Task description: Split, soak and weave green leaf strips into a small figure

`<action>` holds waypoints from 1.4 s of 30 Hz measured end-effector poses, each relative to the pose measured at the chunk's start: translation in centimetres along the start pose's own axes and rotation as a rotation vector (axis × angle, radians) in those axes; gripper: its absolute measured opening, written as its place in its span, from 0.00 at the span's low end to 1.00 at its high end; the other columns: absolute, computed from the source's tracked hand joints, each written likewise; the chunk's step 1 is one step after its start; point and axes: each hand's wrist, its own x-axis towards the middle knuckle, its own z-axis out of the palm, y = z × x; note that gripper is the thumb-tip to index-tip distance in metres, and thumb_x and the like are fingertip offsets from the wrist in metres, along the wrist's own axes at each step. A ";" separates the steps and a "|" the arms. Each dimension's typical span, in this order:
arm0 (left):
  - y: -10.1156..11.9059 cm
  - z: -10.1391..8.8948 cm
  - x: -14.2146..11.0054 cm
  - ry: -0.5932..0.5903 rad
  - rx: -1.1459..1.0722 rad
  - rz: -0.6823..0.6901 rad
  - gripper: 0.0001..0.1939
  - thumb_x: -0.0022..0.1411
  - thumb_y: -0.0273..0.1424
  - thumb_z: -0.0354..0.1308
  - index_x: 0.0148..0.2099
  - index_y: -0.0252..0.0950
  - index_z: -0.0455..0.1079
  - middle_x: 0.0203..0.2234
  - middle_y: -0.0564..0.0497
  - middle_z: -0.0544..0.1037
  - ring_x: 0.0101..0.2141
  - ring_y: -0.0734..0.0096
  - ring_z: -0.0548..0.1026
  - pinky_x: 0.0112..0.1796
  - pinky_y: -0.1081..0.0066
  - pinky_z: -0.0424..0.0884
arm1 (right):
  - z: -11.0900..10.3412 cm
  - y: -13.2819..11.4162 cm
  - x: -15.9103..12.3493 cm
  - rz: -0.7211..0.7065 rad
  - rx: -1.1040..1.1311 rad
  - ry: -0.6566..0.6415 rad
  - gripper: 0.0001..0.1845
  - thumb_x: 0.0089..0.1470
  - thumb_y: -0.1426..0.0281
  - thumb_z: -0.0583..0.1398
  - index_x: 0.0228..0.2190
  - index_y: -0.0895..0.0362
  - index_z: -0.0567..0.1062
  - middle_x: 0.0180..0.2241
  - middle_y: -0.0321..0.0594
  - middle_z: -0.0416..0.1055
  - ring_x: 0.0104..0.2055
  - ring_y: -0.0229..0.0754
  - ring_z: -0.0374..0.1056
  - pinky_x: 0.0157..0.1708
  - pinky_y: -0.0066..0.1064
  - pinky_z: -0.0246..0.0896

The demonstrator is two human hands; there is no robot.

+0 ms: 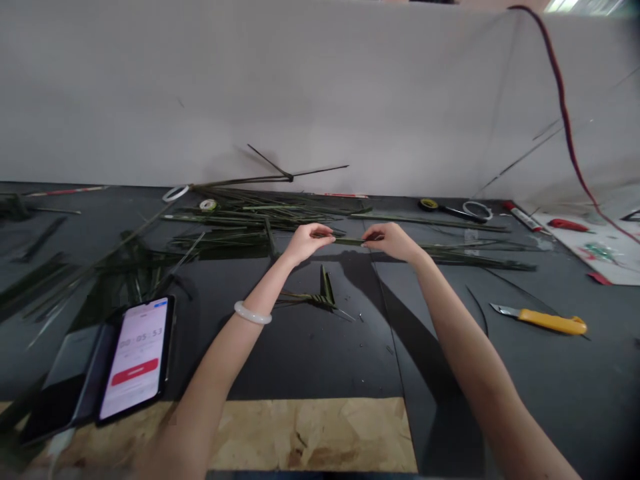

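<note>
A left hand [307,241] and a right hand [393,241] are gripping opposite ends of a narrow green leaf strip [349,241], fingers closed on it, and are holding it level above a black tabletop [310,360]. A white bangle [253,313] is circling the left wrist, while a woven leaf piece [311,299] is lying on the tabletop below and nearer than the hands. A heap of loose leaf strips [260,217] is spreading across the tabletop beyond the hands, a yellow-handled utility knife [553,321] is lying off to the right, and a smartphone [134,358] showing a timer is lying at the near left.
</note>
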 end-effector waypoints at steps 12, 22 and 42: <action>0.7 1.2 -0.3 0.021 -0.125 -0.041 0.10 0.47 0.25 0.67 0.35 0.33 0.75 0.28 0.49 0.78 0.29 0.71 0.74 0.35 0.69 0.71 | -0.9 -1.8 -0.6 -0.092 -0.092 0.086 0.11 0.49 0.63 0.59 0.28 0.56 0.78 0.26 0.38 0.75 0.27 0.40 0.68 0.29 0.30 0.58; 0.9 1.1 -0.2 -0.004 -0.119 0.004 0.12 0.42 0.24 0.67 0.34 0.33 0.75 0.30 0.49 0.79 0.33 0.70 0.75 0.38 0.68 0.70 | -1.1 -3.9 -1.6 -0.105 -0.390 0.203 0.09 0.52 0.68 0.57 0.32 0.52 0.78 0.27 0.37 0.76 0.27 0.42 0.66 0.27 0.30 0.52; 2.3 2.1 -1.1 -0.029 -0.409 0.073 0.15 0.43 0.35 0.70 0.32 0.31 0.75 0.33 0.43 0.80 0.36 0.64 0.77 0.41 0.64 0.72 | -2.2 -6.6 -2.8 -0.202 -0.107 0.244 0.08 0.53 0.65 0.56 0.29 0.55 0.72 0.25 0.38 0.70 0.26 0.38 0.63 0.29 0.30 0.56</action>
